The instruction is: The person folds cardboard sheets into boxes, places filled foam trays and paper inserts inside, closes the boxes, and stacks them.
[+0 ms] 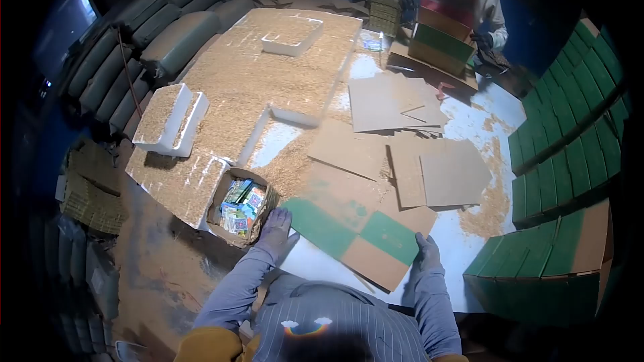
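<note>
A flat cardboard box, brown with green printed panels, lies at a slant on the white table in front of me. My gloved left hand is at its left corner, fingers close together along the edge. On the opposite side, my gloved right hand grips the right edge, fingertips on top. Just left of my left hand stands an open carton with small printed packets heaped inside.
White trays full of brown grains cover the left of the table. Loose cardboard sheets lie ahead. Green boxes are stacked at right. A co-worker handles an open box at the far end. Filled sacks are piled left.
</note>
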Available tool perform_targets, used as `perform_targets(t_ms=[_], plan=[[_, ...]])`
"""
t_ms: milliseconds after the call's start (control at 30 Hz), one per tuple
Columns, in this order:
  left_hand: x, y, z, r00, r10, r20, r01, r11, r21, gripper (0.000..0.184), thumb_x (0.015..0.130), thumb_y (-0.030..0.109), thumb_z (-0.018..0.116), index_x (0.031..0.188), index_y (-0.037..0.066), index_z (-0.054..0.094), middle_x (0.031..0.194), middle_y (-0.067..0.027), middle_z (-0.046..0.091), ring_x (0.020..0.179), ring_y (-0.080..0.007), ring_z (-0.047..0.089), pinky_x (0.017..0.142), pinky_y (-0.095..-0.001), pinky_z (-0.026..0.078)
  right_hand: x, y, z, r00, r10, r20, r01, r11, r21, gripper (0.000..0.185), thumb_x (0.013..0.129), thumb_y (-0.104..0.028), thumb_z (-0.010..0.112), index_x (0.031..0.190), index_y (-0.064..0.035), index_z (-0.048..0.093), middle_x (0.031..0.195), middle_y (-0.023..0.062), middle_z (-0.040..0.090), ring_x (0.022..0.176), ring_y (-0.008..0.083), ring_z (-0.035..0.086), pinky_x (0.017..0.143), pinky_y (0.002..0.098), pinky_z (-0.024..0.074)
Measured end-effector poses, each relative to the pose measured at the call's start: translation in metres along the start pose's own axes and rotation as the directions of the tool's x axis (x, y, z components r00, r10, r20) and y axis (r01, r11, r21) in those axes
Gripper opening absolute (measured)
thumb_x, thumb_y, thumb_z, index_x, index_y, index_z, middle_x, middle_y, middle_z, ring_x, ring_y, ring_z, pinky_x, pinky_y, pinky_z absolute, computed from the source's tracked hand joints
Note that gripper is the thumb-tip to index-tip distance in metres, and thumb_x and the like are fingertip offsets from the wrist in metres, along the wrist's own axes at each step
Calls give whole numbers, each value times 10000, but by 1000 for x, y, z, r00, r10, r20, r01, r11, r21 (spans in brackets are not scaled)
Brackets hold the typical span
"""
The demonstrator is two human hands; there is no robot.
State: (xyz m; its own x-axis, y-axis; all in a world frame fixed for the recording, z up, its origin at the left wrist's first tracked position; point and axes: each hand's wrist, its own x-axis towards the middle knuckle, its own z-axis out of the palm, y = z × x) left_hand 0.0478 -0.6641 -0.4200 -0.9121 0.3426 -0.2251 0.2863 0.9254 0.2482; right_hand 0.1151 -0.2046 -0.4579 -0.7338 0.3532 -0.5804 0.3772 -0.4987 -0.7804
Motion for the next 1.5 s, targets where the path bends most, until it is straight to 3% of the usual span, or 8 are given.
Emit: perform_targets(t_ms=[133,300,433,567,667,1067,1233,1500], plan=[[18,-32,-37,999,-21,46,39,896,-441,594,937,307,576,1424,8,414,1487,-221,375,1398,-368,333,1156,-439,289,-57,-43,56,991,-132,-5,132,991,24,280,977,-115,577,1224,10,535,1055,85,654,917,189,659,789,293,546],[47,42,-172,785,242,-571,-364,925,-109,541,900,237,654,1385,63,489,1437,-182,437,1340,-394,406,1143,-509,292,-94,-96,51,900,-429,77,433,861,-266,298,935,-151,651,1184,3,592,1041,44,651,862,106,577,748,237,455],[77,59,-202,818,416,-399,-431,901,55,393,926,270,619,1268,81,574,1262,-135,583,1205,-317,523,1155,-498,270,-97,-117,34,914,-396,88,381,762,-524,474,862,-14,589,1330,15,520,1144,67,640,1027,163,581,944,282,446],[52,66,-223,909,405,-96,-416,871,-261,264,924,282,628,1037,60,714,966,-119,685,975,-274,640,950,-369,478,-144,-126,93,371,-915,156,632,126,-765,478,902,-63,552,1371,0,484,1404,179,489,1346,324,432,1152,410,291],[45,62,-221,928,341,150,-236,850,-471,282,904,289,654,997,36,737,919,-118,709,875,-246,670,821,-318,516,-147,-125,128,432,-609,665,529,-426,-734,561,888,-242,661,1410,-138,485,1472,75,456,1419,318,314,1181,539,172],[54,35,-243,705,142,695,152,927,-344,418,895,449,646,1067,81,743,986,-162,726,906,-268,687,837,-352,509,-188,-81,101,180,-621,763,773,-391,-500,277,779,-245,702,1038,-171,637,1086,37,597,1121,303,478,1131,583,216],[44,40,-212,848,452,277,-444,891,-97,427,946,145,518,1373,165,505,1008,-202,692,925,-336,691,860,-425,522,-177,-92,109,509,-552,660,597,-326,-733,201,790,-242,689,960,-146,642,950,49,616,989,291,515,1008,488,341],[32,100,-254,761,604,237,-607,792,-68,649,909,254,661,1478,294,350,766,-169,667,649,-307,681,631,-403,579,-149,-140,193,-29,-11,1000,978,-207,26,167,795,-256,684,709,-116,651,740,77,620,798,289,571,988,455,433]])
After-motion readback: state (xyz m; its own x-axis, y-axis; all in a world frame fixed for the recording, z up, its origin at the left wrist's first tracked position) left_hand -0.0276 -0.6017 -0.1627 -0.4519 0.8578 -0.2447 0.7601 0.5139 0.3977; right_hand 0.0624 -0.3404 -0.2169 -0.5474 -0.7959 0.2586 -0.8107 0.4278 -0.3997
